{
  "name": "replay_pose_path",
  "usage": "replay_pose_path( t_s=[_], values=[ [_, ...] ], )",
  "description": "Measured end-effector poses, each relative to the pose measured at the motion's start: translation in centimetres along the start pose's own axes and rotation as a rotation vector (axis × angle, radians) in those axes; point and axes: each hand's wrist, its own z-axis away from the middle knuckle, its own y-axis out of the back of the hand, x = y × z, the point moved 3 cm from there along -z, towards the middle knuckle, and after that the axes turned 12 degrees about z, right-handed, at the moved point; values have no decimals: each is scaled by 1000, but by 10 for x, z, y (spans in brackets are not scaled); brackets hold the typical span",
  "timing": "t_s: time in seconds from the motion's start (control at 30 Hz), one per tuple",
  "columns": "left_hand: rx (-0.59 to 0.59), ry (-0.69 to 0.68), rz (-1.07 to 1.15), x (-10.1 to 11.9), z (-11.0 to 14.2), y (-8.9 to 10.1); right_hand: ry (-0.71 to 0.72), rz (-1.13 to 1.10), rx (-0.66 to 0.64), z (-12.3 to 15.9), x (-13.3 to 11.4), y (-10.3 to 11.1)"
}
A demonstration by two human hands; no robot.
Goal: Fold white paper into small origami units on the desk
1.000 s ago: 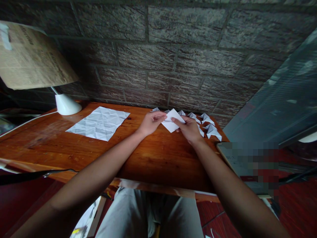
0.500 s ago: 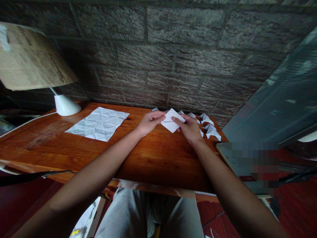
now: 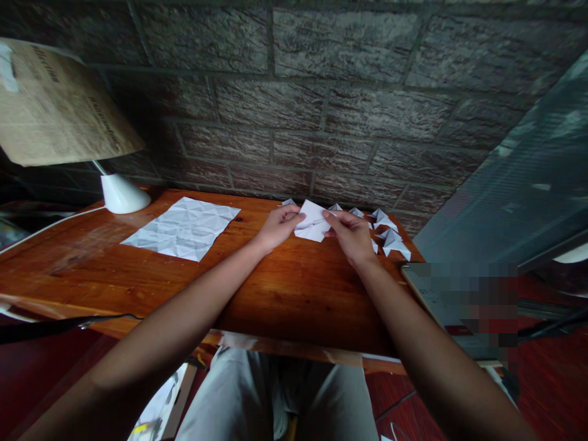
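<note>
A small piece of folded white paper point(image 3: 313, 222) is held up over the far side of the wooden table point(image 3: 294, 294), with a slit or fold line across its middle. My left hand point(image 3: 278, 228) pinches its left corner between thumb and fingers. On the right edge, my right hand point(image 3: 353, 236) grips it with the thumb in front; its other fingers are partly hidden behind. Several folded white paper pieces point(image 3: 394, 244) stand close behind and to the right of my hands, some of them partly covered.
A creased white sheet point(image 3: 181, 228) lies flat at the left of the table. Behind it stands a lamp point(image 3: 123, 194) with a paper shade and a trailing cord. A stone-block wall point(image 3: 294, 110) closes off the back. A grey flat object point(image 3: 436, 300), partly blurred out, sits at the right edge.
The folded paper has turned in my hands, from a diamond pose to a more tilted one, and shifted slightly left. My right thumb has moved from its middle toward its right edge.
</note>
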Motion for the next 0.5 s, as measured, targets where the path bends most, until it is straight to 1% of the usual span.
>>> replay_pose_path(
  t_s=[0.13, 0.27, 0.37, 0.5],
  values=[
    [-80, -29, -68, 4, 6, -8, 20, 40, -13, 2, 2, -4],
    [-124, -42, -81, 6, 9, -12, 75, 102, -25, 3, 2, -5],
    [-130, -48, -65, 5, 9, -11, 112, 173, 10, 3, -1, -3],
    [-157, -54, -114, 2, 10, -13, 175, 328, 98, 7, -8, 3]
  ],
)
